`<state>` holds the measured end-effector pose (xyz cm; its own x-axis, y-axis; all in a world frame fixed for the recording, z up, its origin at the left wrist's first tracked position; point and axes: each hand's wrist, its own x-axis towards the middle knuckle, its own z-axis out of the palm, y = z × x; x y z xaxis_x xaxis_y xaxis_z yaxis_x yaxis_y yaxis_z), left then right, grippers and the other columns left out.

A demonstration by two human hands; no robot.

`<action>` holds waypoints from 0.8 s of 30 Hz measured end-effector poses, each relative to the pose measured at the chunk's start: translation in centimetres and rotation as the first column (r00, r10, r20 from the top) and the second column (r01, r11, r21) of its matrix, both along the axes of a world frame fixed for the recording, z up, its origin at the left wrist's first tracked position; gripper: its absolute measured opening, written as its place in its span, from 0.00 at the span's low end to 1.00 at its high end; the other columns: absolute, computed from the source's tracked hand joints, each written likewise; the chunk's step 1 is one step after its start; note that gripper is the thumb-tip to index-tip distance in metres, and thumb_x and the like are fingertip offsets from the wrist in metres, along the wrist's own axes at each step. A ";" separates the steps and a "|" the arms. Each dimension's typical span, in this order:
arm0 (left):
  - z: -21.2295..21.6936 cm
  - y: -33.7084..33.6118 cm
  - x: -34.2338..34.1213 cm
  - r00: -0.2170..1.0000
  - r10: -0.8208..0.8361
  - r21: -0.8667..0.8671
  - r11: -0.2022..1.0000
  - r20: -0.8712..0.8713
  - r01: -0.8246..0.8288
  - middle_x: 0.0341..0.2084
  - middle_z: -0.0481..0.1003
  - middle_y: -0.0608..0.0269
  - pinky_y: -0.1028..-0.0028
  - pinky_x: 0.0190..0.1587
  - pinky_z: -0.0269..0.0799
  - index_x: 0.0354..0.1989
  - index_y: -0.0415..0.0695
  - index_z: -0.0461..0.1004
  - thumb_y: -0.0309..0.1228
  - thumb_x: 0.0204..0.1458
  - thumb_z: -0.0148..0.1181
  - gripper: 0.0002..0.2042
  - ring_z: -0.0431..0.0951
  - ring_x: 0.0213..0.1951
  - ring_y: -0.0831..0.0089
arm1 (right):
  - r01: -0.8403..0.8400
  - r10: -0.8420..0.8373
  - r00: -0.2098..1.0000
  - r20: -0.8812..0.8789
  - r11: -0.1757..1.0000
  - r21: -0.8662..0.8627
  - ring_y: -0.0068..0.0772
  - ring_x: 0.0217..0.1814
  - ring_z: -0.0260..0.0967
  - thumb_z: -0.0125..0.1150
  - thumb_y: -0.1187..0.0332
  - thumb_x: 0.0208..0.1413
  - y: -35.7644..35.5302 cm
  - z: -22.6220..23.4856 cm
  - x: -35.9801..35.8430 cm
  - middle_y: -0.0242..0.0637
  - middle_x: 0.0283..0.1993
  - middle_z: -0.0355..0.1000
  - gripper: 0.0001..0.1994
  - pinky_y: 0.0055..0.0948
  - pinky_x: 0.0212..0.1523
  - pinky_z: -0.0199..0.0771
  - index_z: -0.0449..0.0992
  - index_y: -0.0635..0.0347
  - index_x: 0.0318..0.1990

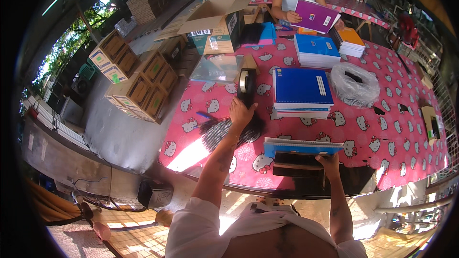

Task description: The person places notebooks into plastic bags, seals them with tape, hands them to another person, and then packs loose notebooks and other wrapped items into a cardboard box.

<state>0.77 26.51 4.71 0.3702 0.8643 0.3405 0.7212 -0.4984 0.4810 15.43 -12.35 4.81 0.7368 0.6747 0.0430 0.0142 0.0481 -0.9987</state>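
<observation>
The left hand point(240, 111) is closing around the black handle of a tape dispenser point(246, 86), which is standing upright on the pink patterned tablecloth point(382, 129) with its roll of clear tape showing just above the fingers. The right hand point(329, 159) is gripping the near edge of a small stack of blue-covered notebooks point(302, 145), which is lying on a dark board at the table's front edge. Nothing on that stack is looking taped or wrapped yet, so the work is probably sitting at an early stage, with bundling left to do (a judgement, not something shown).

Just below the left hand a bundle of black spiral binding combs point(224, 131) is lying flat, touching the wrist. Beyond the right hand a taller pile of blue notebooks point(301, 93) is resting, and beside that a clear plastic bag point(355, 85). Farther off, another person is holding a purple notebook point(315, 16) over more stacks.

Room is tight: the stack in the right hand is sitting at the near table edge, and the dispenser is standing near the table's left edge, with cardboard boxes point(138, 81) on the floor beyond. Open cloth is lying to the right of both hands.
</observation>
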 end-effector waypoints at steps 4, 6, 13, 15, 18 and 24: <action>0.3 4.6 0.9 0.998 -0.052 -0.019 0.998 0.034 0.053 0.43 0.75 0.37 0.47 0.46 0.73 0.50 0.34 0.63 0.44 0.46 0.70 0.32 0.78 0.42 0.39 | 0.026 -0.025 0.998 -0.063 1.000 0.010 0.22 0.43 0.72 0.75 0.77 0.45 -0.8 -0.3 0.3 0.28 0.39 0.75 0.16 0.26 0.48 0.72 0.75 0.60 0.41; 0.7 8.8 -1.3 0.995 -0.085 -0.079 0.993 0.049 0.089 0.42 0.75 0.38 0.48 0.46 0.73 0.52 0.34 0.62 0.44 0.45 0.70 0.33 0.78 0.41 0.38 | 0.001 0.000 0.996 -0.092 1.000 0.018 0.21 0.42 0.72 0.74 0.77 0.45 -0.1 -0.7 -0.1 0.27 0.39 0.76 0.15 0.26 0.48 0.72 0.76 0.59 0.40; 1.8 6.5 -5.6 0.940 -0.340 0.129 0.935 0.044 0.332 0.59 0.64 0.35 0.52 0.56 0.68 0.66 0.36 0.55 0.50 0.41 0.72 0.48 0.67 0.58 0.39 | -0.012 0.017 0.997 -0.077 0.998 0.055 0.21 0.42 0.72 0.74 0.78 0.45 -0.6 -1.2 0.3 0.26 0.39 0.76 0.16 0.26 0.48 0.71 0.76 0.58 0.41; 2.3 -0.6 -8.5 0.876 -0.450 -0.101 0.893 -0.172 0.438 0.67 0.53 0.33 0.48 0.65 0.56 0.70 0.38 0.50 0.56 0.46 0.67 0.50 0.55 0.68 0.40 | 0.050 -0.047 0.997 -0.057 0.998 0.050 0.21 0.42 0.72 0.74 0.77 0.45 -0.9 -0.7 0.0 0.26 0.38 0.76 0.16 0.26 0.48 0.71 0.75 0.58 0.41; 0.3 -6.6 -13.3 0.792 -0.403 0.064 0.874 -0.460 0.481 0.66 0.51 0.26 0.38 0.66 0.44 0.72 0.41 0.49 0.57 0.54 0.56 0.44 0.50 0.69 0.34 | 0.109 -0.108 0.994 -0.009 0.993 0.041 0.18 0.36 0.70 0.76 0.73 0.45 0.9 -0.6 0.0 0.24 0.34 0.74 0.16 0.23 0.40 0.71 0.75 0.57 0.41; -4.5 -2.3 -11.2 0.899 -0.184 0.491 0.786 -0.397 0.377 0.61 0.62 0.28 0.41 0.63 0.55 0.64 0.45 0.65 0.44 0.61 0.52 0.25 0.62 0.62 0.35 | -0.007 0.007 1.000 -0.010 1.000 -0.029 0.13 0.31 0.68 0.74 0.66 0.49 3.2 -0.1 1.1 0.22 0.34 0.73 0.15 0.17 0.26 0.65 0.75 0.56 0.40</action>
<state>-10.42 24.19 0.20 0.7340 0.4100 0.5414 0.5675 -0.8082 -0.1573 16.51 -9.20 4.72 0.7323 0.6808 0.0161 0.0041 0.0193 -0.9998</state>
